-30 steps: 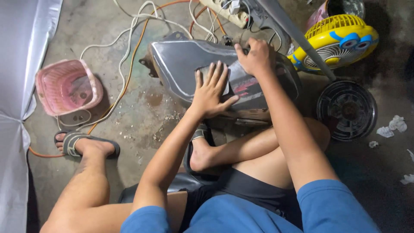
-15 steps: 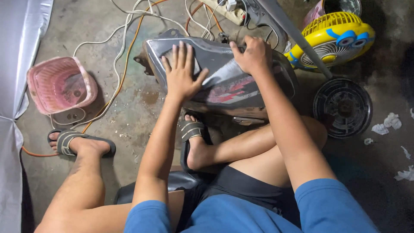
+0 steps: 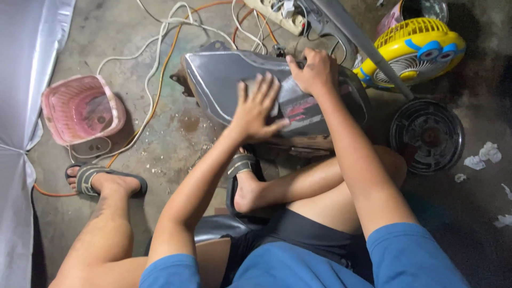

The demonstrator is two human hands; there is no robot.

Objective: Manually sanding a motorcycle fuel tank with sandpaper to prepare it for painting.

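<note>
A dark grey metal motorcycle fuel tank (image 3: 216, 80) with a red and white decal lies on the concrete floor in front of my crossed legs. My left hand (image 3: 258, 109) lies flat on its side with fingers spread, pressing a small grey sheet (image 3: 276, 105) against the surface. My right hand (image 3: 316, 69) is closed over the tank's far upper edge. My right foot, in a dark sandal (image 3: 241, 166), rests just below the tank.
A pink plastic basket (image 3: 80, 109) stands at the left beside white and orange cables (image 3: 154, 64). A power strip (image 3: 280, 15) lies at the top. A yellow fan (image 3: 413, 50) and a round black grille (image 3: 426, 136) are at the right. Crumpled paper scraps (image 3: 482, 154) lie on the floor.
My left hand slid left across the tank half a second ago and has now come back right, toward the decal. My right hand has kept its hold on the tank's top edge.
</note>
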